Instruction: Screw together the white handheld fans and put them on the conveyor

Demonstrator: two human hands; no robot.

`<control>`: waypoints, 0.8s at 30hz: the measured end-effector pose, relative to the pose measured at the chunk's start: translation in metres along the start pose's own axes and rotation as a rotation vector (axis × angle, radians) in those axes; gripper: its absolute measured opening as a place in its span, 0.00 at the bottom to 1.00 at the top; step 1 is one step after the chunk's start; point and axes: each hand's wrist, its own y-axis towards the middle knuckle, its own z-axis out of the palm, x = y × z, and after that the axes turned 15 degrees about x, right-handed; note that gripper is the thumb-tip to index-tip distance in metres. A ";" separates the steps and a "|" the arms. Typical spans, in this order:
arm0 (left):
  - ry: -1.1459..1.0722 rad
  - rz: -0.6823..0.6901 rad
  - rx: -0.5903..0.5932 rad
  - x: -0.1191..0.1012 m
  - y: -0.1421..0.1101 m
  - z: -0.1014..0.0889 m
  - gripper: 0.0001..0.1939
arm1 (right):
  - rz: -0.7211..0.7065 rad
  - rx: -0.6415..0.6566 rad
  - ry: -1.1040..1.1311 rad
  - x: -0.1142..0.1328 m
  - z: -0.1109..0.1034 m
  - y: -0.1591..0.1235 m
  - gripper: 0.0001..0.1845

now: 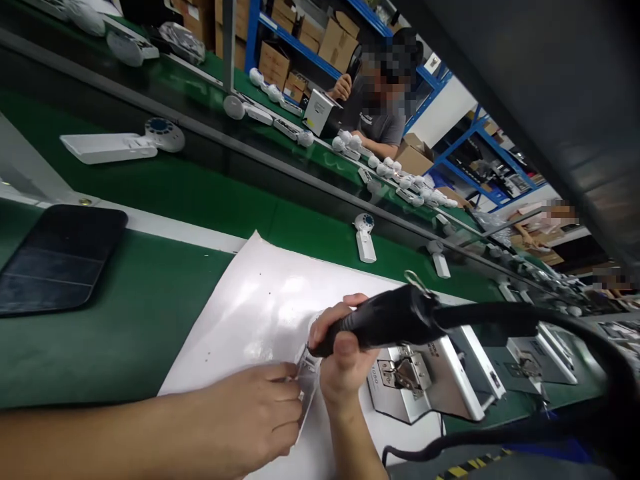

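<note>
White plastic shows between the person's 2 hands: a small flat housing part [306,387], partly hidden by fingers, is held tilted just over a glossy white sheet [240,320] lying on a green table [115,333]. The left hand [245,417] has its grip clamped on the edge of that part. The right hand [340,353] has its grip closed round a black corded electric screwdriver [385,320], whose front end reaches the part beside the left fingertips; the bit itself is too hidden to make out. A small metal hook [415,280] stands on top of the tool, and a thick black cable [500,317] runs off to the right. Just right of the hands sit 2 silver metal jigs [400,380], and a dark tablet [57,260] lies on the table to the left. Beyond, white devices [365,237] lie along green conveyor belts [320,233]. Farther off, a co-worker in a grey T-shirt [380,123] sits before blue shelving [295,43] stacked with cardboard boxes [337,40].
</note>
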 end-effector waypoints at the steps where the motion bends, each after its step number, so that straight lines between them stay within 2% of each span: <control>1: -0.022 -0.004 -0.016 -0.001 0.000 0.000 0.08 | -0.027 -0.027 -0.028 0.010 -0.008 -0.002 0.25; 3: -0.050 -0.006 -0.021 -0.002 0.001 0.001 0.07 | -0.104 -0.158 -0.122 0.033 -0.028 -0.005 0.33; 4: -0.054 -0.002 -0.019 -0.003 0.001 0.001 0.07 | -0.157 -0.292 -0.266 0.044 -0.040 -0.006 0.34; 5: -0.052 0.002 -0.017 -0.003 0.001 0.001 0.07 | -0.180 -0.450 -0.381 0.054 -0.052 -0.007 0.31; 7: -0.042 0.001 -0.007 -0.004 0.001 0.001 0.06 | -0.148 -0.586 -0.471 0.066 -0.072 -0.007 0.25; 8: -0.037 -0.004 -0.005 -0.005 0.001 0.001 0.05 | -0.109 -0.611 -0.471 0.069 -0.079 -0.007 0.21; 11: -0.026 -0.025 0.004 -0.006 0.001 0.001 0.05 | -0.035 -0.613 -0.425 0.069 -0.088 -0.009 0.17; 14: -0.014 -0.029 0.010 -0.006 0.001 0.002 0.07 | -0.029 -0.545 -0.360 0.063 -0.084 -0.015 0.22; 17: -0.017 -0.019 0.007 -0.006 0.002 0.002 0.08 | -0.029 -0.353 -0.183 0.055 -0.069 -0.018 0.29; 19: -0.018 -0.019 0.020 -0.006 0.003 0.003 0.09 | -0.056 -0.245 -0.072 0.047 -0.054 -0.015 0.29; 22: -0.017 -0.008 0.039 -0.005 0.003 0.003 0.09 | -0.031 -0.157 0.032 0.034 -0.037 -0.006 0.27; 24: -0.011 0.001 0.043 -0.005 0.003 0.003 0.10 | 0.013 -0.157 0.056 0.027 -0.031 -0.002 0.26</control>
